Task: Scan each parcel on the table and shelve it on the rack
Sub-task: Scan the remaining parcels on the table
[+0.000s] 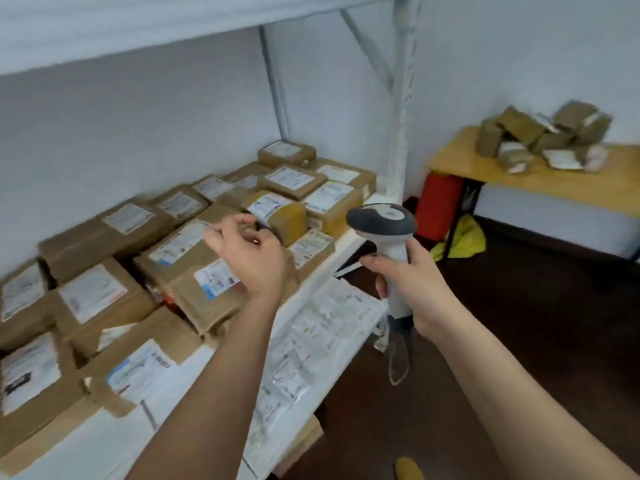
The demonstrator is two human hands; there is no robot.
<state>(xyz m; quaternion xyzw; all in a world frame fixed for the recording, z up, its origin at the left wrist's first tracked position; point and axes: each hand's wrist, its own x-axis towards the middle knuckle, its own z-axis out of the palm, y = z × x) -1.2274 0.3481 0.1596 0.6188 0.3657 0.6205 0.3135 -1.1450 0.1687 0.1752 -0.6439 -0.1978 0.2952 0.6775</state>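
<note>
White rack [401, 98], crowded brown parcels [104, 237]

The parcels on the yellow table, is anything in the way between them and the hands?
Yes. The parcels lie on the table across the room, and the rack's white post stands between them and both hands. The right hand is also busy holding the scanner.

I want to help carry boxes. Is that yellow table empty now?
Not empty. The yellow table carries a pile of brown parcels waiting.
</note>
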